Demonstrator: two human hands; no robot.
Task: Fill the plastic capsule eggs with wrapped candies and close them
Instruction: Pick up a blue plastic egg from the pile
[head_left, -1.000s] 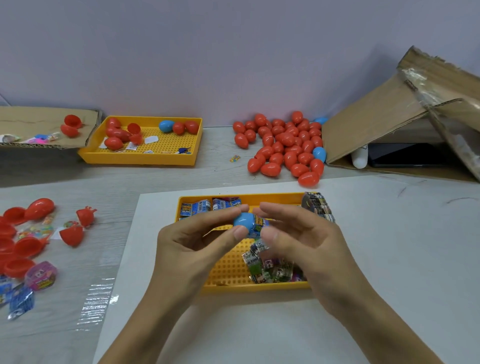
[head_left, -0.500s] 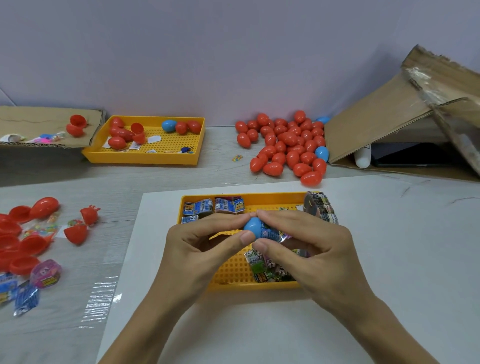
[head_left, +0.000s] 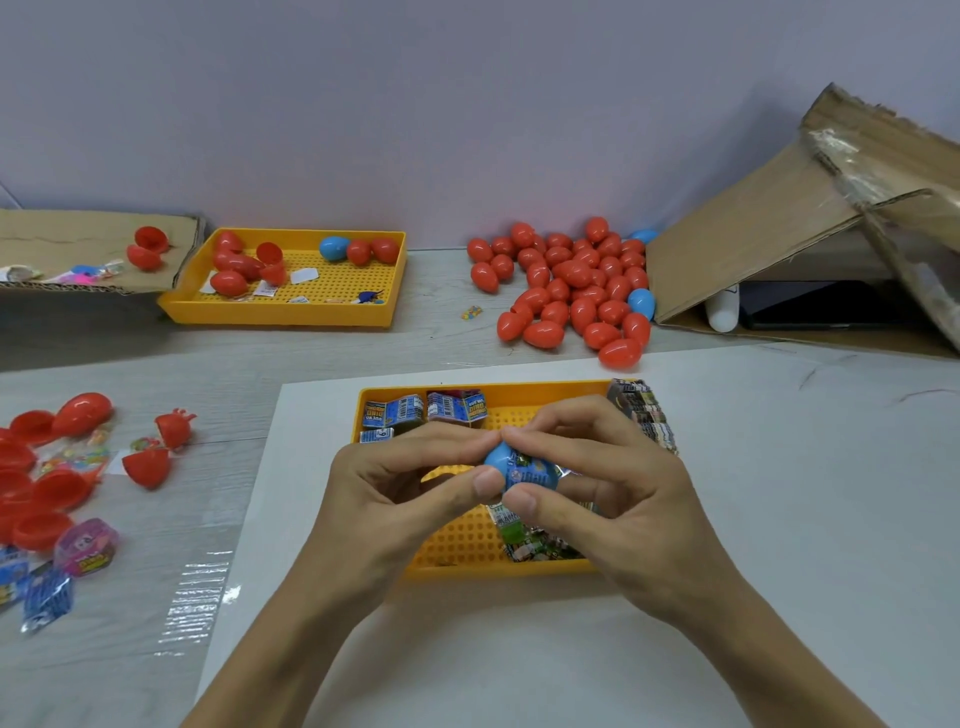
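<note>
Pale grey wood-grain tabletop (head_left: 322, 358) runs back to a plain lilac wall, with a white sheet (head_left: 779, 519) laid over its near right part. On that sheet sits a yellow perforated tray (head_left: 457, 545) holding wrapped candies (head_left: 524, 540) along its back edge and right side. Both forearms come in from the bottom edge and meet above this tray. The left hand (head_left: 395, 493) is turned palm-inward, its thumb and forefinger curled and pinching the left end of a blue capsule egg (head_left: 498, 460), the other fingers tucked beneath. The right hand (head_left: 623, 493) mirrors it, thumb below and forefinger above, curled around the right part of the egg, where a printed candy wrapper (head_left: 530, 470) shows between the fingertips; whether the egg's halves are fully joined cannot be told. The egg is held in the air just above the tray's middle. Farther back, a heap of closed red eggs (head_left: 571, 291) with a few blue ones lies beside a tilted cardboard box (head_left: 753, 249). A second yellow tray (head_left: 280, 312) at back left carries several eggs and paper scraps. Open red egg halves (head_left: 52, 467) and packaged sweets lie at the far left.
</note>
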